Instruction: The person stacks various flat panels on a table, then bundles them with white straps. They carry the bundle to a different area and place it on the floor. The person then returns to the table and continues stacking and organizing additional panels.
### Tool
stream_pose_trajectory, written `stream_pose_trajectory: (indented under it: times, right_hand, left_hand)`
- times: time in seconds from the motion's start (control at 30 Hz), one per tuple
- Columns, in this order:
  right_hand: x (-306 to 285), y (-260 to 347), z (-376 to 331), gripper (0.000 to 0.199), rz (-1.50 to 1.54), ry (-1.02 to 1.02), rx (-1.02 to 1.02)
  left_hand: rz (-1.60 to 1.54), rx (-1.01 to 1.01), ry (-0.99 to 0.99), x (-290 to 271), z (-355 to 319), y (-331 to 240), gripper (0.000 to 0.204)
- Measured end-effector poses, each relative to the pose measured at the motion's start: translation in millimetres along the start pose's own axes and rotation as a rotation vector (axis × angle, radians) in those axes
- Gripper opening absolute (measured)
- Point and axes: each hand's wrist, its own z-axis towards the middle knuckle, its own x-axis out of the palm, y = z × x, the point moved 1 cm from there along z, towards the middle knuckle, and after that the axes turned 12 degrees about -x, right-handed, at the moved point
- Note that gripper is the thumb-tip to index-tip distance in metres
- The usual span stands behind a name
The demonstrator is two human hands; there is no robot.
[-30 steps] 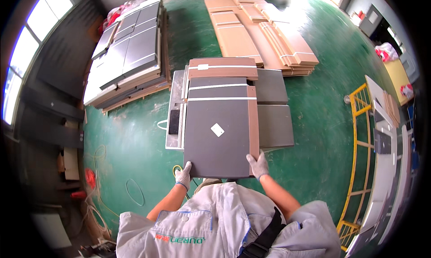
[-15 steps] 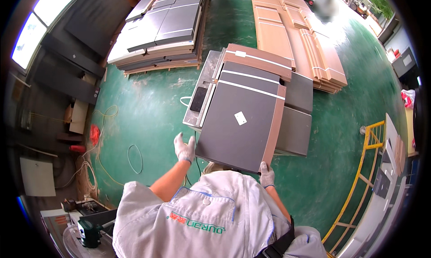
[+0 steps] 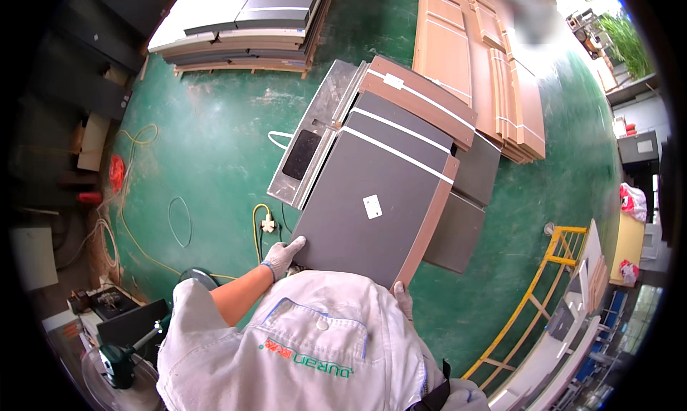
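Floor [image 3: 215,139]: green, fills most of the frame
Tan boards [image 3: 479,60]: laid in a stack, upper right of the frame
Grey boards [image 3: 243,21]: a second stack on wood strips, upper left
Grey panel [image 3: 372,203]: centre of the frame, top sheet of a pile, brown edge along its right side, small white label near its middle
Metal tray [image 3: 311,150]: just left of the pile, partly under it
Yellow rack [image 3: 537,296]: lower right
Yellow cord [image 3: 261,221]: on the floor left of the panel
Left hand [image 3: 284,253]: white glove, clasped on the panel's near left corner
Right hand [image 3: 403,300]: gloved, mostly hidden by the shirt, at the panel's near right corner; grip cannot be told
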Motion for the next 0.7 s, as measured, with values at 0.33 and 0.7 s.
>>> stream_pose_trajectory:
  times: [0.33,0.7]
  right_hand:
    - [-13,57,7,0.05,0.389,-0.161,0.131]
    - [-16,145,193,0.057,0.329,-0.222,0.145]
  left_hand:
    - [-0.46,-0.13,0.177,25,-86,-75,0.047]
    - [-0.488,-0.24,0.275,129,-2,-217,0.064]
